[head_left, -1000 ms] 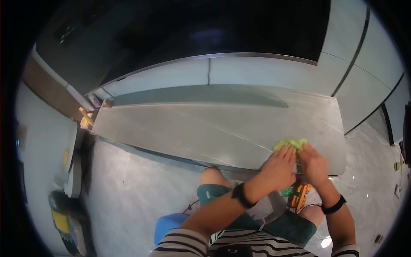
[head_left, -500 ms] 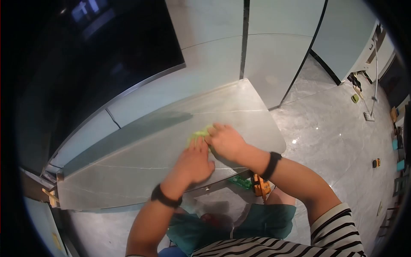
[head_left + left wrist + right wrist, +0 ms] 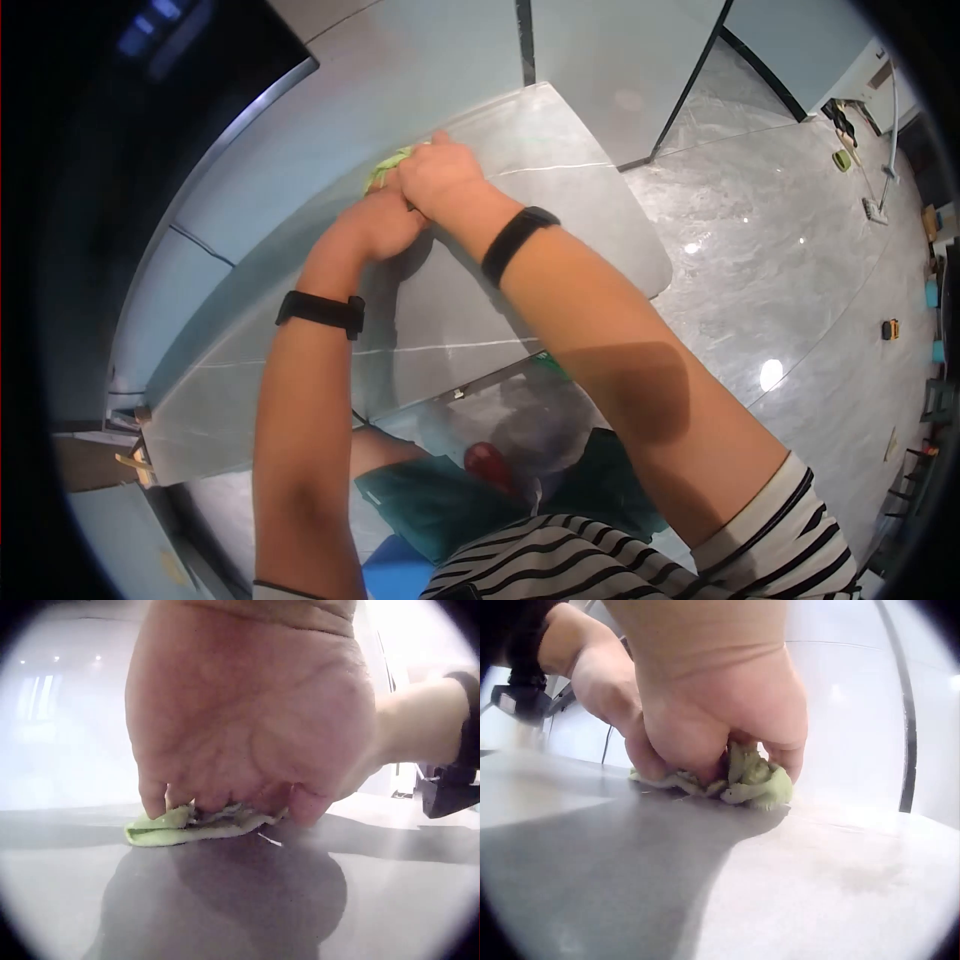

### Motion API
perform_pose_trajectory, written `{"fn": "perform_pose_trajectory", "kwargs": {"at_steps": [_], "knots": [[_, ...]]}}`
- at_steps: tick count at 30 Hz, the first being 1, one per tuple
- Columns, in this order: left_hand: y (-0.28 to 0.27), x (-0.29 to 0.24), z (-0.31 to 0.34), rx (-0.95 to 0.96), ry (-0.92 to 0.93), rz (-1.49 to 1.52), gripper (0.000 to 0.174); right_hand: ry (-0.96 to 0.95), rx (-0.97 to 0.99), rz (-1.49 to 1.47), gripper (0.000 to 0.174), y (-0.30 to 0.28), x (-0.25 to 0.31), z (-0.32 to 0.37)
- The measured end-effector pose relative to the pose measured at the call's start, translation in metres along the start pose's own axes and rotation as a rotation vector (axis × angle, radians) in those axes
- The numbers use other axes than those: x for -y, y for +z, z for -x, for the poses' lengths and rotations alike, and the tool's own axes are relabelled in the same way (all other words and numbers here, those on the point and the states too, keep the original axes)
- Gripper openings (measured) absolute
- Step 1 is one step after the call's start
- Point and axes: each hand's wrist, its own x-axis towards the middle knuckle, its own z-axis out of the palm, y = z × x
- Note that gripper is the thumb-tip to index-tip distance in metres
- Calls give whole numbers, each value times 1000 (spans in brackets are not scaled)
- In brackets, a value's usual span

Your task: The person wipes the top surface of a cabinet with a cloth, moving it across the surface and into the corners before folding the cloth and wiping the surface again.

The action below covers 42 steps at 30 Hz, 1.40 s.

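Grey counter point(image 3: 570, 215), glossy floor point(image 3: 790, 270), green cloth point(image 3: 384, 166).

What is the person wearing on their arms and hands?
No gloves on the left hand or right hand. Each wrist has a black band: the left wristband and the right wristband. The arms are bare up to short sleeves with black and white stripes.
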Motion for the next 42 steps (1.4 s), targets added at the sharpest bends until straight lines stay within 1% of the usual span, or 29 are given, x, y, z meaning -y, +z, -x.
{"fn": "perform_pose_trajectory", "kwargs": {"at_steps": [1,3,4,6,7,9,11,12,13,15,18,22,23,26,27,28,29,30,32,33,35,37,40,42], "knots": [[-2,1,-4,-82,37,23,74,22,-35,-1,26,0,-2,-5],[9,8,-10,-230,112,71,71,-8,2,0,24,-6,-5,-7],[7,0,-3,-231,98,68,69,-18,21,1,22,-12,-7,-4],[10,-9,17,-247,57,96,66,-117,14,32,22,-15,-12,14],[14,-5,24,-234,170,154,66,-177,12,52,21,-15,-14,23],[32,6,42,-173,393,263,67,-215,-42,-14,18,-3,-12,45],[56,-2,91,-192,311,139,67,-309,-149,-23,14,11,-3,88],[70,-6,117,-232,336,22,67,-416,-319,-60,16,24,-2,116],[85,-10,142,-275,361,-97,66,-413,-133,-86,20,11,6,145],[113,-23,187,-327,338,-197,69,-485,-163,-244,21,15,16,186],[130,-30,208,-278,282,-179,73,-534,-121,-190,21,3,19,203],[127,-24,198,-293,292,-126,73,-517,-127,-164,18,5,25,186],[127,-21,190,-335,275,-121,72,-512,-145,-159,17,8,27,175],[115,4,143,-463,209,-145,71,-457,-252,-141,13,23,29,117],[104,13,122,-508,172,-168,71,-438,-237,-97,13,19,29,92],[79,12,106,-355,57,-62,70,-421,-222,-56,13,17,32,71],[54,10,97,-199,-55,41,69,-324,-81,15,16,7,43,56],[42,5,98,-166,-69,20,68,-230,63,81,19,-5,54,49],[34,-4,105,-93,-115,-15,66,-202,102,38,21,-13,55,54],[45,3,102,-210,-32,-29,67,-195,123,11,22,-14,53,58],[82,25,98,-424,122,-64,69,-208,63,51,21,-8,48,70],[83,28,102,-351,140,-97,70,-240,-34,103,21,0,45,73],[85,40,97,-346,215,-61,66,-278,35,84,19,-1,44,66],[82,41,97,-295,165,-42,67,-292,62,124,18,1,47,61]]}}
